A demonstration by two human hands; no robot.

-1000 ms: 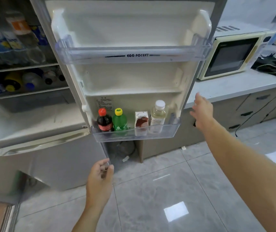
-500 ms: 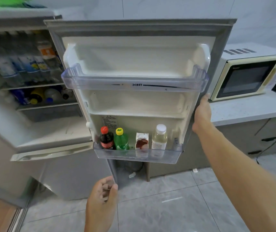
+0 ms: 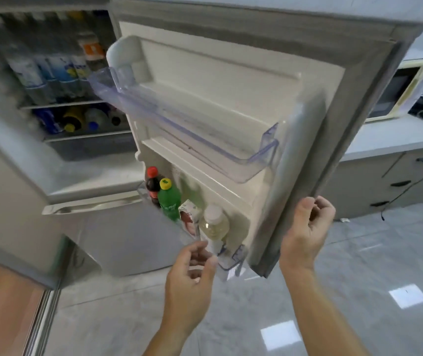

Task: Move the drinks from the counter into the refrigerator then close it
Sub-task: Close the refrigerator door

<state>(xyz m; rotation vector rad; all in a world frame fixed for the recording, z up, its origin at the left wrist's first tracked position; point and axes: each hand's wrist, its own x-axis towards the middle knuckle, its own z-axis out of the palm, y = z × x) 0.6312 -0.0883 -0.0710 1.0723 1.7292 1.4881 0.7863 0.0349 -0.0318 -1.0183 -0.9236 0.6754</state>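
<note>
A kitchen: refrigerator (image 3: 243, 104), microwave (image 3: 397, 91), counter (image 3: 384, 140).

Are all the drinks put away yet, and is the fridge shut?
Nearly! Four drinks already stand in the door's bottom shelf: cola bottle, green bottle, small carton and pale bottle. The right hand grips the edge of the open fridge door; the left hand is empty. What's left is closing the door. The visible bit of counter shows no drinks.

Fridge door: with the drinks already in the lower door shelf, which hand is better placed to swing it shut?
Right. The right hand is at the free outer edge of the fridge door, fingers curled at it. The left hand hangs empty below the lower door shelf, gripping nothing.
</note>
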